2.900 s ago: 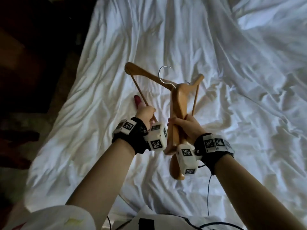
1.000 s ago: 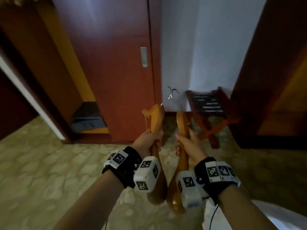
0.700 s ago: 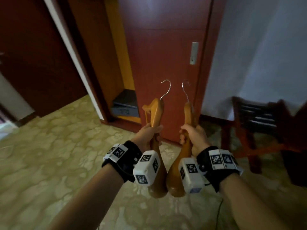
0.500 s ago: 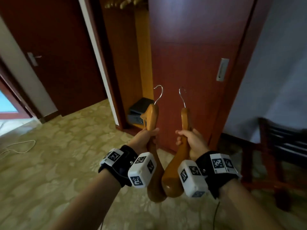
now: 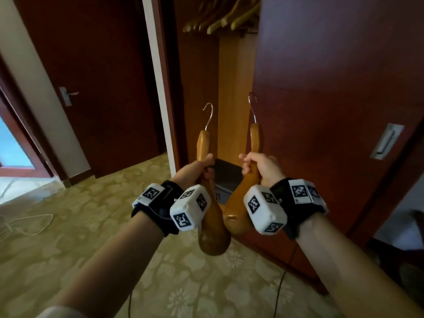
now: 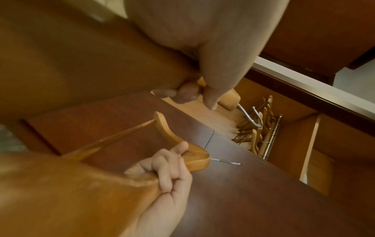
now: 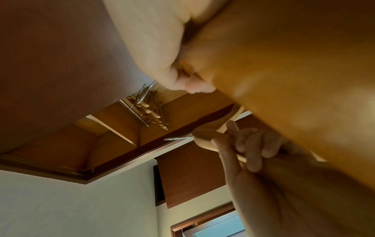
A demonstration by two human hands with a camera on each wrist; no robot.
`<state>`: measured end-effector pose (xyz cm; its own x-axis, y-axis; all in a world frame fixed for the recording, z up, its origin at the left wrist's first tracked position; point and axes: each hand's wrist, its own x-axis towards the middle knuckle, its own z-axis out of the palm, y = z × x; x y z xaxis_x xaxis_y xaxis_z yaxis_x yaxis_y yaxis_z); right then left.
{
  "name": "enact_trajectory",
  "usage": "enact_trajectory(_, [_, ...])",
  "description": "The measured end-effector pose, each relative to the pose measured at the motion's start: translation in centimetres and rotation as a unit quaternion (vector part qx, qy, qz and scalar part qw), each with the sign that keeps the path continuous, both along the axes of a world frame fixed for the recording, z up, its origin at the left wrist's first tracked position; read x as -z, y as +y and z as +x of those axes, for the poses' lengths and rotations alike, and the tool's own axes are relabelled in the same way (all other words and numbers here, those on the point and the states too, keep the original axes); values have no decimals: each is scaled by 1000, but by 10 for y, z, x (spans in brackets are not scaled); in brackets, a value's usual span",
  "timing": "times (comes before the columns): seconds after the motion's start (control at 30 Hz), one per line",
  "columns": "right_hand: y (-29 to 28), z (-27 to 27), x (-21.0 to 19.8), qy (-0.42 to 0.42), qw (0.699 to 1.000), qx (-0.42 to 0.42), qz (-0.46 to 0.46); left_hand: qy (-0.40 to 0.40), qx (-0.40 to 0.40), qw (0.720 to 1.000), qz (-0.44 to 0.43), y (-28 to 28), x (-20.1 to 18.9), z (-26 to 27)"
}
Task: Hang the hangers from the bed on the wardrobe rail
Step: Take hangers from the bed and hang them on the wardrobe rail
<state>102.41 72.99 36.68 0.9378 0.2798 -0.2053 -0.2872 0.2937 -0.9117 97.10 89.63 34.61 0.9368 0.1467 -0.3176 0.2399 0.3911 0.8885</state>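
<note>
Bedroom or hotel room: open wardrobe (image 5: pixel 231 92), safe (image 5: pixel 226 177), patterned carpet (image 5: pixel 68 226).

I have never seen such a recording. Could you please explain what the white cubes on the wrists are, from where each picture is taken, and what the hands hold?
No machine here: a person wears cameras. The big picture comes from the head; the other two look along each wrist. The white cubes are marked boxes strapped to the wrists. The left hand grips one wooden hanger, the right hand another hanger, hooks upward. Ahead is an open wardrobe where more hangers already hang.
</note>
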Motion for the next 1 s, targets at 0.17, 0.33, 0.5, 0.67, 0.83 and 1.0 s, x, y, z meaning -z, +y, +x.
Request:
enact_trajectory(0.17, [56,65,-15,-13,1000,3,-1,-6,-4,1000,17,50,-28,63])
enact_trajectory(0.33, [97,140,-17,-4,998,-28,56,-26,-5,998,62,97,-39,140])
enact_trajectory(0.5, [136,231,-31,-4,993,-64,103,-56,5,997,54,132,-51,220])
enact_trajectory(0.67, [178,322,-71,-40,986,-104,121,-81,-30,996,37,168,-90,305])
enact_trajectory(0.83, [204,382,-93,-72,983,-114,125,-100,-56,992,61,198,-119,372])
enact_trajectory(1.0, [221,441,-114,-50,977,-103,177,-129,-37,989,58,229,-135,435])
